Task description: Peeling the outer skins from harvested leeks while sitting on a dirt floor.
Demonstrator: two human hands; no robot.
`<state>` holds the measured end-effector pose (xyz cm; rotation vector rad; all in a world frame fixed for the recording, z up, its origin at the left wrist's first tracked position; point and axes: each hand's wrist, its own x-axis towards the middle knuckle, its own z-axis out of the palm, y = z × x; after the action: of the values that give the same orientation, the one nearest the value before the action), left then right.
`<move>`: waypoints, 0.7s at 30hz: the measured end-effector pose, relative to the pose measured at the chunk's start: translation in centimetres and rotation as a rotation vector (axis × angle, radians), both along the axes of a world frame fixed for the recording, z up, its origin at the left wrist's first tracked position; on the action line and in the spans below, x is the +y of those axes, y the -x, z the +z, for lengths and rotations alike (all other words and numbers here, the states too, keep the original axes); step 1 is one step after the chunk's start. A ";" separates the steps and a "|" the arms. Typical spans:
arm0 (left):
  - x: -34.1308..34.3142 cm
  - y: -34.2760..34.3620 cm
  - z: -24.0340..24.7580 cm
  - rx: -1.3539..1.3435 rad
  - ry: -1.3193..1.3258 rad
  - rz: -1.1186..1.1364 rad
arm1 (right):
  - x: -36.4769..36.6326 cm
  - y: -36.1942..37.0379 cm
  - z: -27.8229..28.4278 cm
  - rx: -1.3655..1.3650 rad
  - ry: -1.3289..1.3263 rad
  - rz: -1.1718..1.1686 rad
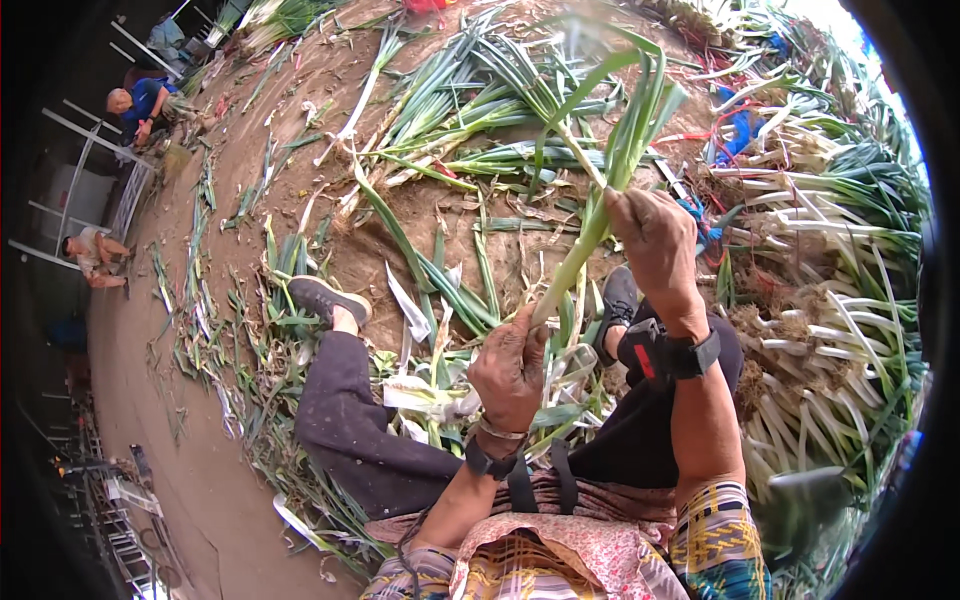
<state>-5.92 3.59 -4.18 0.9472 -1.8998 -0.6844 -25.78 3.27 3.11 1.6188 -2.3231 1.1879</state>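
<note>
Leek in hand: a single leek (pixel 572 268) is held aslant above the ground (pixel 190 420), its pale end turned down and left, its green leaves spread upward.
Left hand: the pale lower end is gripped by the left hand (pixel 510 372), with the fingers curled around it; a dark wristband (pixel 489 460) is worn.
Right hand: the leek is pinched near the base of its leaves by the right hand (pixel 655 240); a thin strip (pixel 583 155) rises beside it, and whether the two are joined cannot be told.
Between the legs: white and green peelings (pixel 430 398) are strewn near the dark shoes (pixel 328 302).
Far edge of the ground: long-leaved leeks (pixel 430 115) are heaped loosely.
Right edge of the ground: pale-stemmed, rooted leeks (pixel 825 345) are piled, leaves mostly pointed outward; a blue strap (pixel 740 135) is seen among them.
Left edge of the ground: a co-worker in blue (pixel 148 100) is seen near a white metal frame (pixel 68 190).
</note>
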 end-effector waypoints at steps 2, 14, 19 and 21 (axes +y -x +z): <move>0.0 -0.2 0.3 -0.042 -0.095 0.018 | 0.1 -0.3 0.2 0.128 0.045 0.088; -2.2 0.4 -1.1 0.375 -0.769 -0.252 | 1.3 -4.5 1.3 -1.042 -0.168 1.426; -0.9 -0.3 -1.2 0.483 -0.939 -0.294 | 1.5 0.7 -1.7 -1.459 0.463 0.085; -0.5 -0.2 -1.1 0.505 -1.011 -0.317 | 1.0 0.1 -1.4 -1.334 0.415 0.069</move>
<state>-5.73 3.08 -5.30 0.9107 -1.1995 -1.9681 -25.93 4.32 1.75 0.7526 -2.0961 3.1454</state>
